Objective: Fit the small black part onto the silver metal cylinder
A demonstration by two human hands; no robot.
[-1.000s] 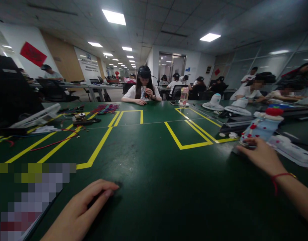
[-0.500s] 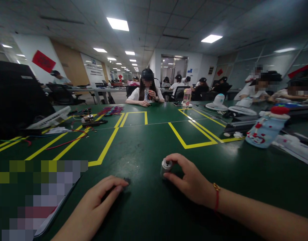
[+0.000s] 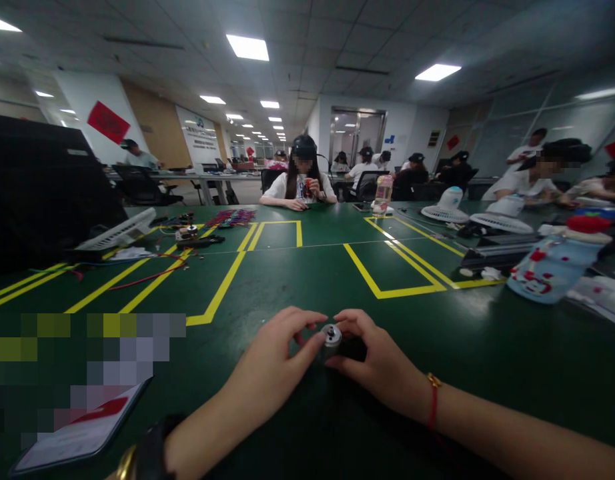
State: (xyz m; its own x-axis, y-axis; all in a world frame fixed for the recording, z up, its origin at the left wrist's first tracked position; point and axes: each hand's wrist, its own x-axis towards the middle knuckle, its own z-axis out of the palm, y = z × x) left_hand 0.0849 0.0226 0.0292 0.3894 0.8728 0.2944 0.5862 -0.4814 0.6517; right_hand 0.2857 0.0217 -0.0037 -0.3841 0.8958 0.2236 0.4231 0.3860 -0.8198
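Note:
A small silver cylinder that looks like an electric motor (image 3: pixel 332 345) stands upright over the green table, with a little dark part at the middle of its top. My right hand (image 3: pixel 375 350) curls round its right side, thumb in front and fingers behind, closed on it. From the left, my left hand (image 3: pixel 280 350) has its thumb against the rim of the motor and its index finger close behind. Both hands meet at this one object. My fingers partly cover its sides.
A phone (image 3: pixel 82 427) lies at the lower left. Yellow tape (image 3: pixel 220 283) marks the green table. Loose wires (image 3: pixel 232 219) and a white keyboard-like panel (image 3: pixel 115 231) sit at left. A blue bottle (image 3: pixel 550 267) and fans (image 3: pixel 445 207) stand right. A person (image 3: pixel 300 180) sits opposite.
My left hand has moved right and forward from the table, where it pinched a small dark piece, to the motor. My right hand has stayed on the motor. The view has shifted slightly.

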